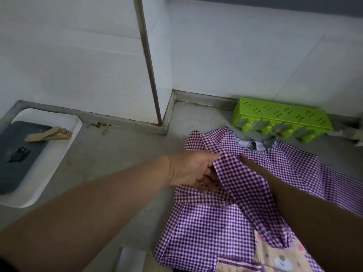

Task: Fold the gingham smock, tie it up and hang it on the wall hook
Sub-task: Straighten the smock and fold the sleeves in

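A purple-and-white gingham smock (206,228) lies spread on the grey counter, collar toward the wall, a bear-print pocket at its lower edge. My left hand (193,170) grips the smock's left sleeve, which is folded over the chest. My right hand (248,163) comes in from the right; only its fingertips show by the collar, the rest lies under the folded sleeve. No wall hook is in view.
A green perforated plastic rack (282,119) lies against the tiled wall behind the collar. At the left a white tray (49,165) holds a dark slab and wooden clothespins (53,134). A metal-edged wall corner (151,75) juts out between them.
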The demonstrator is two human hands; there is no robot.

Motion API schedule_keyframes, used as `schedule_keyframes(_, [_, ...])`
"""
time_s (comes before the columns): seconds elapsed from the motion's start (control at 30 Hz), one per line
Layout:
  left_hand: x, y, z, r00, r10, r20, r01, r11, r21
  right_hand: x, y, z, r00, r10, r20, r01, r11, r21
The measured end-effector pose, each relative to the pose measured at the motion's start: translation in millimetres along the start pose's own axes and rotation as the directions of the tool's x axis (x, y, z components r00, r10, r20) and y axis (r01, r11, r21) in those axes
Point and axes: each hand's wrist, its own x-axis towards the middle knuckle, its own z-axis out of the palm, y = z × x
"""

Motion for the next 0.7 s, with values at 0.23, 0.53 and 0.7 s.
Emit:
schedule_keyframes(0.23, [44,-58,-22,0.974,0.113,-0.195,0.128,0.435,0.891,-61,-19,-32,0.987,-0.161,-0.001,0.16,0.981,-0.11])
schedule_keyframes(0.53, [85,-60,8,0.94,0.245,-0.239,0.211,0.137,0.968,-128,-36,-12,0.951,-0.292,-0.105,0.267,0.943,-0.2])
schedule_keyframes(0.7, [91,-57,11,0.923,0.296,-0.247,0.22,0.122,0.968,-141,-35,40,0.969,-0.247,-0.013,0.222,0.89,-0.399])
